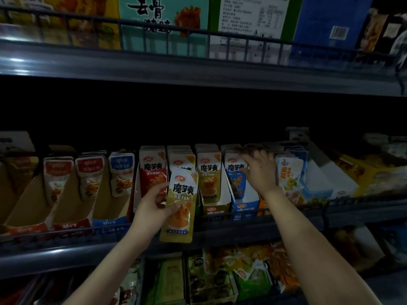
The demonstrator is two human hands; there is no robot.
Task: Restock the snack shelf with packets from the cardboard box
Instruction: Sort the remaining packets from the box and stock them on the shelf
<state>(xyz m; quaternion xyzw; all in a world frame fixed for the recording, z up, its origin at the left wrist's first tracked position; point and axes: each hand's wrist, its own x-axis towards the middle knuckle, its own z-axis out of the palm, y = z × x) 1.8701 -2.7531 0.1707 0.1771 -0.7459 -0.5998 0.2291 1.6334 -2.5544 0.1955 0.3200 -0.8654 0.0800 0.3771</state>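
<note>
My left hand point(154, 205) holds an olive-green snack packet point(179, 208) upright in front of the middle shelf, thumb across its lower front. My right hand point(257, 170) reaches into the shelf with spread fingers touching the tops of the blue packets point(234, 172) and the row to their right. Between the hands stand rows of red packets point(153, 170) and olive packets point(209, 172) in open display cartons. The cardboard box is not in view.
A wire rail point(220, 214) runs along the shelf's front edge. Half-filled cartons of red and blue packets point(88, 177) stand to the left, yellow and white packets point(288, 175) to the right. Large boxes point(163, 20) fill the upper shelf; loose packets point(220, 274) lie below.
</note>
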